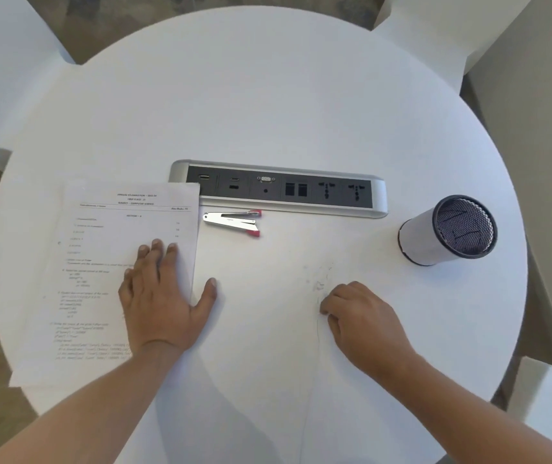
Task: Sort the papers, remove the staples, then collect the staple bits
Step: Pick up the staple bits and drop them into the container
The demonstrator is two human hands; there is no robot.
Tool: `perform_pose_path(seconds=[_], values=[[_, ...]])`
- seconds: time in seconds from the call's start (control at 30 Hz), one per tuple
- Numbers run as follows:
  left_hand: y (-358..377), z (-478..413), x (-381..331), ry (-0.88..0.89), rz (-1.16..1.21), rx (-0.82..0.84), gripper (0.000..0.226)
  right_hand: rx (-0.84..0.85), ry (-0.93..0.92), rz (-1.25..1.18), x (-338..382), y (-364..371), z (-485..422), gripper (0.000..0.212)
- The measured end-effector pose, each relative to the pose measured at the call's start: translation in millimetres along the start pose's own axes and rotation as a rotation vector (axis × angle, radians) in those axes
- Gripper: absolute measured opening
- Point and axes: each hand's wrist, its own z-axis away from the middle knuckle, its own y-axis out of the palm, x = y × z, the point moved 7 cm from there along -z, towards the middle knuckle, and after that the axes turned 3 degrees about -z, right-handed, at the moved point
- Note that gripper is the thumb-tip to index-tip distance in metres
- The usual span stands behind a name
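A person sits at a round white worktop [268, 95], both bare forearms reaching in from the near edge. The left hand [160, 296] lies flat with its fingers [157, 249] spread open, palm down on the right-hand edge of a stack of printed papers [107, 262]; the thumb sticks out past the paper's edge onto the bare worktop. The papers lie on the left side of the worktop, their near-left corner hanging over the rim and their far-right corner covering the left end of a socket panel [278, 189] set into the middle of the worktop.

The right hand [361, 316] rests on the worktop to the right of centre, its fingers curled in loosely with the tips down on the surface; whether they hold anything cannot be told. Just beyond and beside those fingertips lie a few small pale staple bits [320, 284], faint and hard to make out.

A silver staple remover [234, 222] with red tips lies between the papers and the socket panel, just beside the papers' right edge. A black mesh cup [449, 229] wrapped in white paper stands well to the right, apart from both hands
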Motion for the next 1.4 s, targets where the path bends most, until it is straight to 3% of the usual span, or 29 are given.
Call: perform_pose_path(seconds=[0.23, 0.4, 0.73, 0.8, 1.0, 1.17, 1.3, 1.4], values=[[0.8, 1.2, 0.7, -0.011, 0.015, 0.011, 0.085, -0.047, -0.010, -0.031, 11.3, -1.3, -35.1, 0.038], [0.5, 0.3, 1.2, -0.015, 0.014, 0.014, 0.085, -0.181, 0.198, -0.208, -15.2, -26.5, -49.9, 0.034], [1.3, 0.3, 1.7, -0.015, 0.018, 0.006, 0.085, -0.074, -0.216, 0.001, 19.5, -8.7, -53.0, 0.005], [2.0, 0.0, 2.1, -0.014, 0.014, 0.009, 0.085, -0.075, -0.180, -0.001, 11.7, -13.1, -50.4, 0.006], [3.6, 0.1, 3.4, -0.014, -0.006, 0.017, 0.085, -0.182, 0.164, -0.148, -16.3, -42.4, -50.9, 0.026], [3.6, 0.0, 2.7, -0.017, -0.001, 0.012, 0.085, -0.037, 0.231, -0.052, -5.2, -24.6, -50.8, 0.017], [2.7, 0.6, 2.8, -0.013, -0.008, 0.010, 0.084, -0.002, 0.263, -0.012, 8.0, -12.8, -49.9, 0.022], [2.8, 0.4, 3.3, -0.015, -0.005, 0.009, 0.084, -0.022, 0.220, 0.036, 16.5, -5.2, -52.9, 0.005]])
